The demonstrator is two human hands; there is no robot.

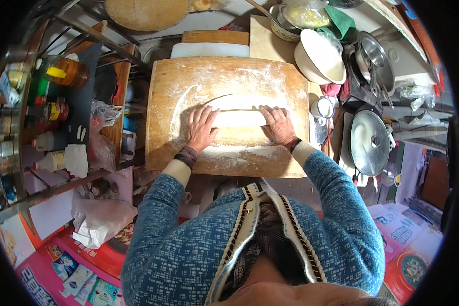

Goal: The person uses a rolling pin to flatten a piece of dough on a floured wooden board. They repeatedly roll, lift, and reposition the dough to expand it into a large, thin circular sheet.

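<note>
A pale dough roll (239, 118) lies crosswise on a floured wooden board (161, 95), brightly lit and partly washed out. My left hand (202, 128) rests over its left end, fingers pointing away from me. Over the right end, my right hand (281, 126) curls its fingertips. Just beyond the roll, a curved flap of dough (237, 101) spreads flat on the board. Whether a rolling pin sits inside the roll cannot be seen. Loose flour (264, 76) dusts the far side of the board, and more flour (229, 150) lies along the near side.
Behind the board stand a white cutting board (210, 50) and a cream bowl (317, 57). To the right are an enamel mug (323, 108) and a pan with a glass lid (369, 143). Shelves with bottles (57, 111) and plastic bags (103, 145) line the left.
</note>
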